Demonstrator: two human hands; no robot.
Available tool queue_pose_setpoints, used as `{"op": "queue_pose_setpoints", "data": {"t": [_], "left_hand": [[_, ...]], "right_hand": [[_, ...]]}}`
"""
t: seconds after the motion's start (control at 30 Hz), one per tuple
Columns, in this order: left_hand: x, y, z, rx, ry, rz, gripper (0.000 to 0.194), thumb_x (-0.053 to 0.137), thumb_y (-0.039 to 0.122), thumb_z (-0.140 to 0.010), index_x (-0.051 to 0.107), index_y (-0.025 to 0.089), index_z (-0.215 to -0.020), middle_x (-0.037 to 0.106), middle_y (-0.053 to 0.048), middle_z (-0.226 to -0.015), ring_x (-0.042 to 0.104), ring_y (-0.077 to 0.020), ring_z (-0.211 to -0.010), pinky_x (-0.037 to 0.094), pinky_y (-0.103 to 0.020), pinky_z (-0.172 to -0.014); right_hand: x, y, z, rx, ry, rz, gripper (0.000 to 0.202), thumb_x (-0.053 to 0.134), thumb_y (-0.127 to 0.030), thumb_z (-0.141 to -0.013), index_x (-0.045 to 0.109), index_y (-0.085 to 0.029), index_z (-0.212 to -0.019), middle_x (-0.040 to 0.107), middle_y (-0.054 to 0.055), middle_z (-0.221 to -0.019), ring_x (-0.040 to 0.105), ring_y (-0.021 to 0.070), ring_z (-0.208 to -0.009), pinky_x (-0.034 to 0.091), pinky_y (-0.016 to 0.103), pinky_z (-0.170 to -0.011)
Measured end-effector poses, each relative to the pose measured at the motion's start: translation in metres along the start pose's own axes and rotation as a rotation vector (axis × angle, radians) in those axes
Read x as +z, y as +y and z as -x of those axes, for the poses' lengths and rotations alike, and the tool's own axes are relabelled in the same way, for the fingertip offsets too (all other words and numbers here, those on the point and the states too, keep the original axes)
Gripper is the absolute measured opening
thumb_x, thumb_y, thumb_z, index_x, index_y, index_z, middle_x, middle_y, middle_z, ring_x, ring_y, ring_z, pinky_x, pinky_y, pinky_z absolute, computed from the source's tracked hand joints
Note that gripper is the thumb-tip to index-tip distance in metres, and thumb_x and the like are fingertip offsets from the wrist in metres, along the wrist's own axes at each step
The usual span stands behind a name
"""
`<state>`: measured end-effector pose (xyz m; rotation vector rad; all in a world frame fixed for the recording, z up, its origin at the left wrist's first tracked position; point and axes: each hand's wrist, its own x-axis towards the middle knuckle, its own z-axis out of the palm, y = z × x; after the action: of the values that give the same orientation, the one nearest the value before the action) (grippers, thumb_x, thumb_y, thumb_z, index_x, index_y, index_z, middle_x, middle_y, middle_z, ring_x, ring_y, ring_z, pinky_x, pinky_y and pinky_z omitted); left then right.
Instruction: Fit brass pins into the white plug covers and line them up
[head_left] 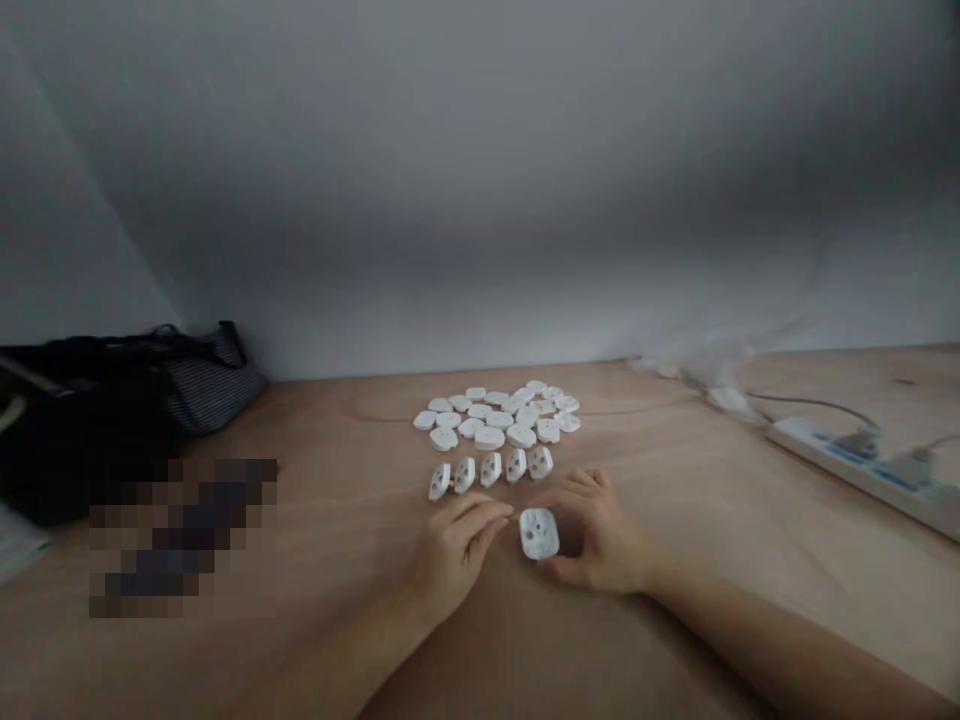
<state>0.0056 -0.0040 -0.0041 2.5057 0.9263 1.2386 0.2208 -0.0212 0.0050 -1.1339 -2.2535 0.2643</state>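
Note:
My right hand [600, 535] grips a white, rounded-square plastic plug housing [539, 534] by its edges, with its holed face towards me. My left hand [459, 545] is closed in a pinch just left of it. A thin brass-coloured pin [514, 517] sticks out from the left fingertips towards the housing; whether it touches cannot be made out. Just beyond my hands, several similar white housings [490, 468] stand on edge in a row, holes facing me. Further back lies a loose cluster of white plastic pieces [490, 438] of like shape.
A black bag [90, 420] with a striped grey part sits at the left, behind a blurred-out dark object [187, 535]. On the right lies a white power strip [862, 470] with plugs and cables. Clear plastic wrapping [724, 385] rests near the wall.

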Motion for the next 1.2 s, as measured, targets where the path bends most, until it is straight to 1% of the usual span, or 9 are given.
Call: {"op": "queue_pose_setpoints", "data": {"t": [0.27, 0.43, 0.53, 0.67, 0.83, 0.9, 1.03, 1.13, 1.2], "left_hand": [[0.003, 0.002, 0.002, 0.154, -0.025, -0.060, 0.019, 0.045, 0.020, -0.091, 0.064, 0.017, -0.091, 0.064, -0.005, -0.083, 0.062, -0.0148, -0.076, 0.052, -0.024, -0.067], [0.004, 0.003, 0.001, 0.201, -0.035, -0.088, 0.022, 0.042, 0.018, -0.092, 0.064, 0.016, -0.089, 0.063, -0.005, -0.080, 0.061, -0.0152, -0.074, 0.051, -0.025, -0.065], [0.004, 0.006, 0.000, 0.190, -0.044, -0.082, 0.018, 0.045, 0.018, -0.091, 0.063, 0.017, -0.091, 0.064, -0.005, -0.082, 0.062, -0.0149, -0.075, 0.052, -0.024, -0.067], [0.004, 0.008, -0.001, 0.133, 0.049, -0.040, 0.009, 0.056, 0.021, -0.087, 0.063, 0.016, -0.088, 0.064, -0.003, -0.077, 0.062, -0.0136, -0.072, 0.051, -0.023, -0.067], [0.003, 0.008, -0.002, 0.131, 0.104, -0.021, 0.009, 0.059, 0.023, -0.085, 0.066, 0.017, -0.081, 0.064, -0.003, -0.078, 0.062, -0.0136, -0.071, 0.051, -0.023, -0.064], [0.003, 0.008, -0.002, 0.166, 0.116, -0.029, 0.009, 0.059, 0.023, -0.085, 0.067, 0.018, -0.084, 0.065, -0.004, -0.079, 0.062, -0.0139, -0.072, 0.052, -0.024, -0.066], [0.001, 0.008, -0.001, 0.265, 0.050, -0.055, 0.017, 0.059, 0.025, -0.085, 0.066, 0.019, -0.100, 0.065, -0.006, -0.091, 0.060, -0.0177, -0.085, 0.051, -0.030, -0.077], [-0.003, 0.007, -0.001, 0.224, 0.031, -0.095, 0.036, 0.059, 0.034, -0.084, 0.057, 0.020, -0.116, 0.061, -0.010, -0.108, 0.056, -0.0225, -0.099, 0.048, -0.037, -0.088], [-0.006, 0.005, 0.000, 0.178, -0.011, -0.102, 0.048, 0.061, 0.043, -0.080, 0.053, 0.021, -0.122, 0.058, -0.011, -0.112, 0.054, -0.0246, -0.104, 0.046, -0.039, -0.091]], "right_hand": [[0.003, -0.005, 0.000, -0.032, -0.010, -0.019, 0.042, 0.070, -0.034, -0.058, 0.060, -0.023, -0.097, 0.064, 0.002, -0.094, 0.051, 0.0235, -0.090, 0.028, 0.036, -0.079], [0.003, -0.007, 0.000, -0.052, 0.002, -0.046, 0.042, 0.071, -0.035, -0.057, 0.061, -0.023, -0.097, 0.065, 0.003, -0.094, 0.051, 0.0237, -0.089, 0.027, 0.037, -0.080], [0.004, -0.008, 0.000, -0.057, 0.006, -0.044, 0.043, 0.072, -0.036, -0.057, 0.062, -0.023, -0.097, 0.065, 0.003, -0.093, 0.051, 0.0233, -0.088, 0.027, 0.036, -0.080], [0.004, -0.009, 0.000, -0.067, 0.004, -0.046, 0.043, 0.072, -0.037, -0.058, 0.062, -0.024, -0.098, 0.065, 0.002, -0.092, 0.051, 0.0228, -0.088, 0.026, 0.035, -0.079], [0.004, -0.010, 0.000, -0.078, -0.007, -0.050, 0.042, 0.072, -0.044, -0.062, 0.062, -0.024, -0.098, 0.066, 0.003, -0.093, 0.053, 0.0235, -0.088, 0.027, 0.036, -0.079], [0.005, -0.009, -0.001, -0.092, 0.002, -0.070, 0.047, 0.072, -0.048, -0.062, 0.061, -0.025, -0.102, 0.066, 0.003, -0.096, 0.053, 0.0236, -0.090, 0.027, 0.037, -0.082], [0.006, -0.007, -0.001, -0.093, 0.031, -0.084, 0.047, 0.070, -0.052, -0.065, 0.061, -0.027, -0.105, 0.067, 0.003, -0.095, 0.055, 0.0234, -0.091, 0.028, 0.038, -0.083], [0.006, -0.004, 0.000, -0.091, 0.052, -0.086, 0.051, 0.070, -0.051, -0.065, 0.060, -0.027, -0.109, 0.066, 0.004, -0.099, 0.055, 0.0240, -0.093, 0.029, 0.039, -0.085], [0.006, -0.003, 0.000, -0.089, 0.058, -0.082, 0.053, 0.071, -0.051, -0.065, 0.059, -0.028, -0.111, 0.066, 0.004, -0.101, 0.055, 0.0244, -0.095, 0.029, 0.040, -0.087]]}}
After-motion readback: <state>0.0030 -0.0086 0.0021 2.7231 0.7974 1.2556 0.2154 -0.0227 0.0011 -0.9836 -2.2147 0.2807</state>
